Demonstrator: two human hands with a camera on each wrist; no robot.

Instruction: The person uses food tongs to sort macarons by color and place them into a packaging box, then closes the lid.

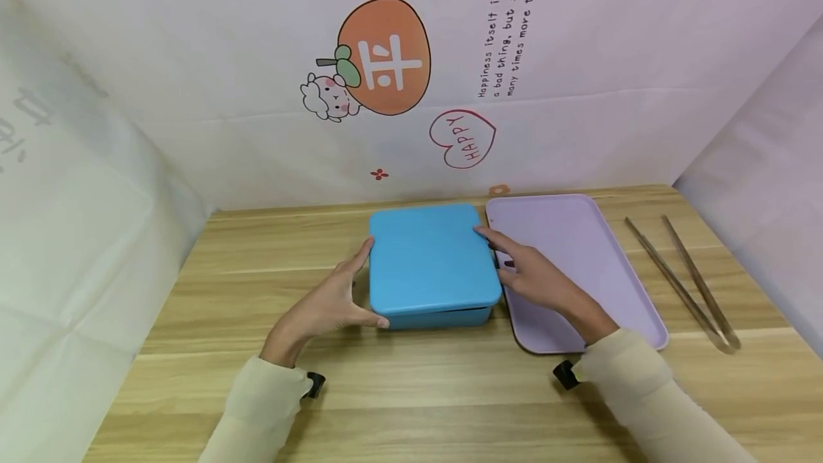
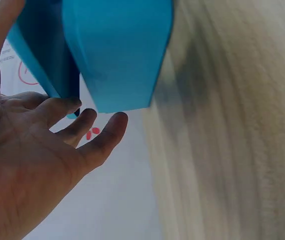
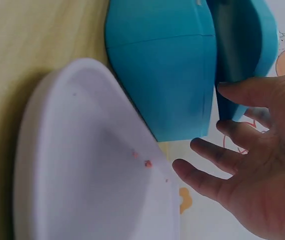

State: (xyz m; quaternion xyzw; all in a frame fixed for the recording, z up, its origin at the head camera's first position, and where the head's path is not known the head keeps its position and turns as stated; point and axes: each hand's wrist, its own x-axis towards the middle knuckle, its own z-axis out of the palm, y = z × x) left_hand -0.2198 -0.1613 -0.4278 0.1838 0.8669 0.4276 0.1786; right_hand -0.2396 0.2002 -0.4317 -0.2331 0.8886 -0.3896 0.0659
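Observation:
A light blue lid (image 1: pixel 432 256) sits tilted over a matching blue box (image 1: pixel 444 319), with a dark gap along its edge. My left hand (image 1: pixel 326 308) grips the lid's left side, thumb at the near corner and fingers at the far part. On the opposite side, my right hand (image 1: pixel 535 276) holds the lid's right edge. Both wrist views show the lid (image 3: pixel 256 40) raised apart from the box wall (image 2: pixel 122 55), with fingertips at the lid's edge. What the box contains is hidden.
A lilac tray (image 1: pixel 579 256) lies right beside the box, with small reddish specks (image 3: pixel 148 163) on it. Metal tongs (image 1: pixel 699 279) rest spread on the wooden table (image 1: pixel 411 391) farther right. A printed white cloth (image 1: pixel 257 70) hangs behind and along the sides.

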